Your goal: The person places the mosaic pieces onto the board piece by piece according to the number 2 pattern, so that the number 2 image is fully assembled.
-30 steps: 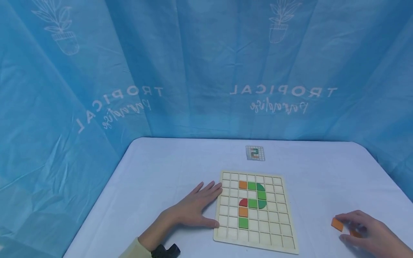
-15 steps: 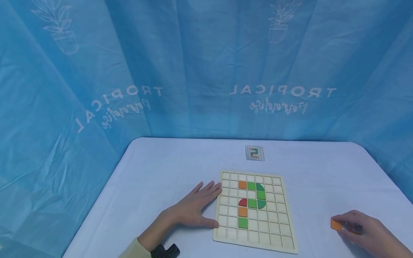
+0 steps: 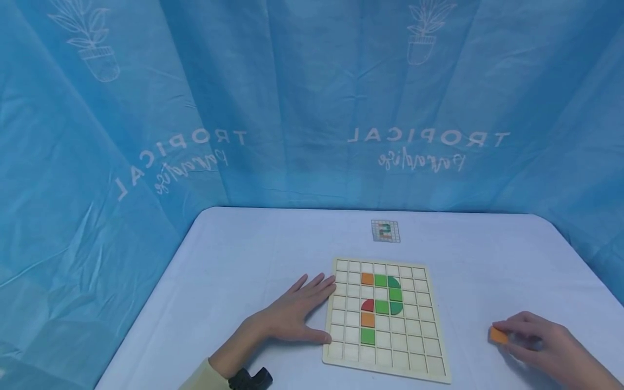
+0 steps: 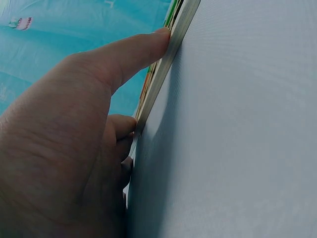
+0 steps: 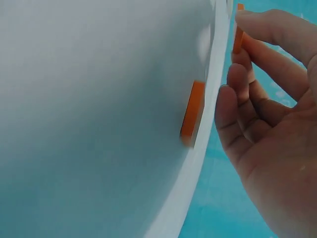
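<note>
My left hand point(image 3: 290, 314) lies with its fingers spread and straight, fingertips and thumb touching the left edge of a pale wooden grid board point(image 3: 419, 346). On the board, orange, green and red tiles form a hooked line, some of them quarter rounds. To the board's right, my right hand point(image 3: 541, 341) pinches an orange square tile point(image 3: 498, 336) between thumb and fingers. The right wrist view shows that pinched tile edge-on. A second orange tile point(image 5: 193, 113) lies on the white cloth near that hand; in the head view the hand hides it.
A small pattern card point(image 3: 385, 231) with a coloured figure on a grid lies beyond the board. White cloth point(image 3: 244, 249) covers the table. A blue printed curtain point(image 3: 312, 108) hangs behind and along the sides.
My right hand has closed its pinch on the orange tile and moved slightly left with it. The second orange tile has gone out of sight in the head view. My left hand stays put.
</note>
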